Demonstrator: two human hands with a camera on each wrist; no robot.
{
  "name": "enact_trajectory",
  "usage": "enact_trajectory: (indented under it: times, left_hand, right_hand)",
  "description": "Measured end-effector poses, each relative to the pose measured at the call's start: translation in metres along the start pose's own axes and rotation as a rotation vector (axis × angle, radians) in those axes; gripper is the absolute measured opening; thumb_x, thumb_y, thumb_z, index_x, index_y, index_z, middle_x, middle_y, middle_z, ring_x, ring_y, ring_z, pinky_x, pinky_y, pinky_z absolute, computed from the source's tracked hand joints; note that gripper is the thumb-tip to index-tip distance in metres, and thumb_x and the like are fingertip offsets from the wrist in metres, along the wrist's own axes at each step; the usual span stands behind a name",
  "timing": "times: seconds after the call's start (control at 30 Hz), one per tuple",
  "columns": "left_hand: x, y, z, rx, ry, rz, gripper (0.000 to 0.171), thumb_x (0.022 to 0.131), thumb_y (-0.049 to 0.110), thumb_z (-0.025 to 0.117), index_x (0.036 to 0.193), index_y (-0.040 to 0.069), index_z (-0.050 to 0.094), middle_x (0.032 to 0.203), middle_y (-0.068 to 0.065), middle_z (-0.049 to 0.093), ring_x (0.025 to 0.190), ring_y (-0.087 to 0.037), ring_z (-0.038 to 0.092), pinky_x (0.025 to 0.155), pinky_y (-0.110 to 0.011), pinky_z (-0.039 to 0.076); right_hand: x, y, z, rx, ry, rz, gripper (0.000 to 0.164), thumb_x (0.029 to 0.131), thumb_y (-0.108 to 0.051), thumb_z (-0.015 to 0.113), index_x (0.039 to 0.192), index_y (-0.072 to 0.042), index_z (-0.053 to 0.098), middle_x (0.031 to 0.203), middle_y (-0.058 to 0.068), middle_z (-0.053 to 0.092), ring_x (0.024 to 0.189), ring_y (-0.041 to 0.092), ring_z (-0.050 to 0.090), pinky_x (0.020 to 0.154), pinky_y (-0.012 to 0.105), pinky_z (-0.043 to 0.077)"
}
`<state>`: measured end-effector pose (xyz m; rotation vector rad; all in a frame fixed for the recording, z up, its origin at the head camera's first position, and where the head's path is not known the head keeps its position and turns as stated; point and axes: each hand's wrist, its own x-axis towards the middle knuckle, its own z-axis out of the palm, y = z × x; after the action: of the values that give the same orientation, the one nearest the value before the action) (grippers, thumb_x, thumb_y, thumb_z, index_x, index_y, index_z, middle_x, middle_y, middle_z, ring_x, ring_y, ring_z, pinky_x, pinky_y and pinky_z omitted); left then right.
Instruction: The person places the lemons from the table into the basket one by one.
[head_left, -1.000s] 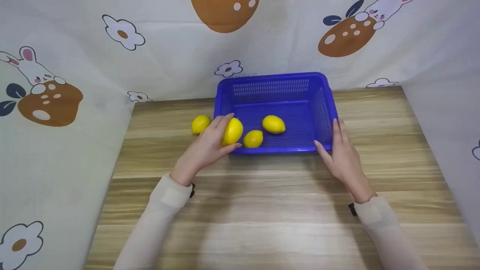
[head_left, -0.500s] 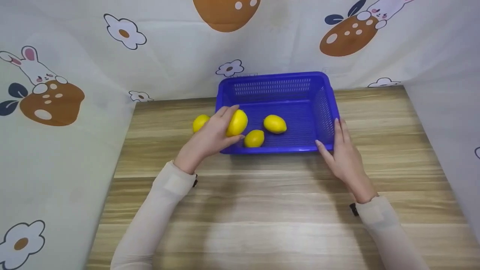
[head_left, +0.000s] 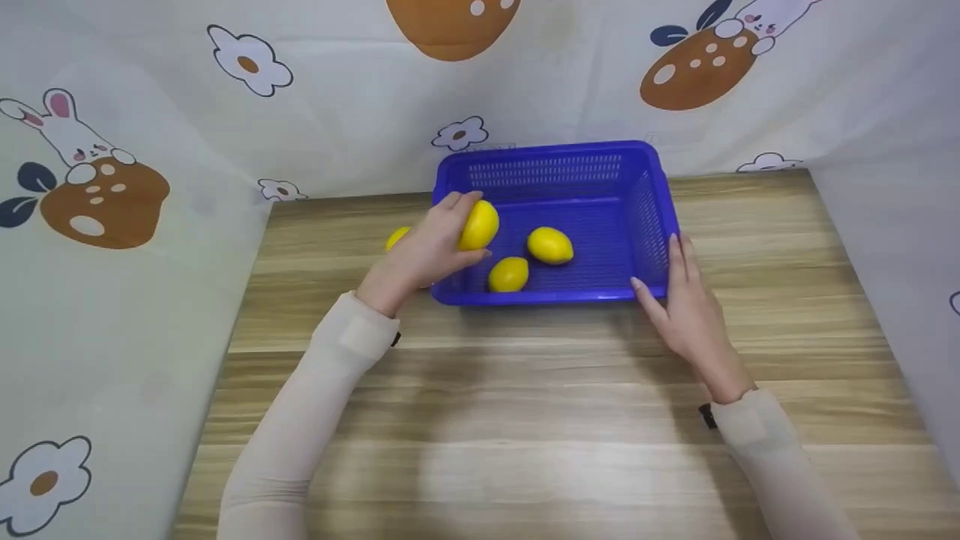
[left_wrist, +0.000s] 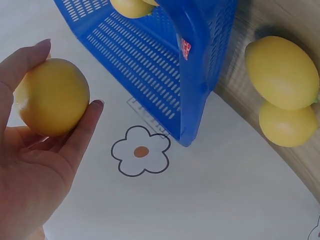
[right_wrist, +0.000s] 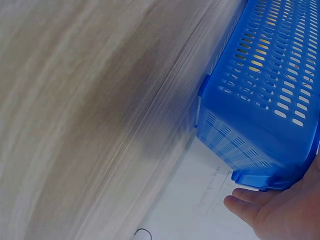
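Note:
In the head view my left hand (head_left: 427, 244) grips a yellow lemon (head_left: 480, 225) over the left part of a blue plastic basket (head_left: 555, 298). The left wrist view shows this lemon (left_wrist: 55, 97) between thumb and fingers, beside the basket's slotted wall (left_wrist: 135, 65). Two more lemons, one nearer the middle (head_left: 550, 246) and one by the front wall (head_left: 508, 275), lie inside the basket. My right hand (head_left: 690, 319) holds the basket's front right corner, the thumb over the front rim and straight fingers along the outer right side.
Outside the basket, on its left, a lemon (head_left: 397, 238) is partly covered by my left hand; the left wrist view shows two lemons (left_wrist: 282, 72) there, close together. The basket stands on a wood-grain table (head_left: 555, 420), near a printed cloth (head_left: 337, 112) at the back.
My left hand has carried the lemon away from me and slightly right over the basket. The right hand and the basket have stayed in place.

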<state>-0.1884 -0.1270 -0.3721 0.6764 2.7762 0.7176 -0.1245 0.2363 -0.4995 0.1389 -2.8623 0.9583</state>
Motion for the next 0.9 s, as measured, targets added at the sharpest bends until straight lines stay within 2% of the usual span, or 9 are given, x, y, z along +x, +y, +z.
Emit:
enact_trajectory:
  times: [0.43, 0.9]
  left_hand:
    - [0.015, -0.002, 0.000, 0.044, -0.043, -0.020, 0.084, 0.095, 0.025, 0.080, 0.158, -0.007, 0.035, 0.151, -0.028, 0.049, 0.130, -0.038, 0.057, 0.115, -0.047, 0.050]
    - [0.029, -0.013, 0.006, 0.079, -0.070, -0.048, 0.084, 0.094, 0.024, 0.081, 0.156, -0.010, 0.036, 0.151, -0.031, 0.048, 0.130, -0.040, 0.056, 0.117, -0.047, 0.047]
  right_hand:
    - [0.000, 0.000, -0.001, 0.000, -0.001, -0.003, 0.089, 0.108, -0.048, 0.054, 0.168, 0.002, 0.011, 0.174, 0.026, 0.010, 0.153, 0.055, 0.027, 0.117, 0.076, 0.031]
    - [-0.001, 0.000, 0.000, -0.010, 0.001, -0.001, 0.089, 0.108, -0.048, 0.054, 0.167, 0.003, 0.011, 0.175, 0.026, 0.010, 0.151, 0.057, 0.028, 0.114, 0.077, 0.032]
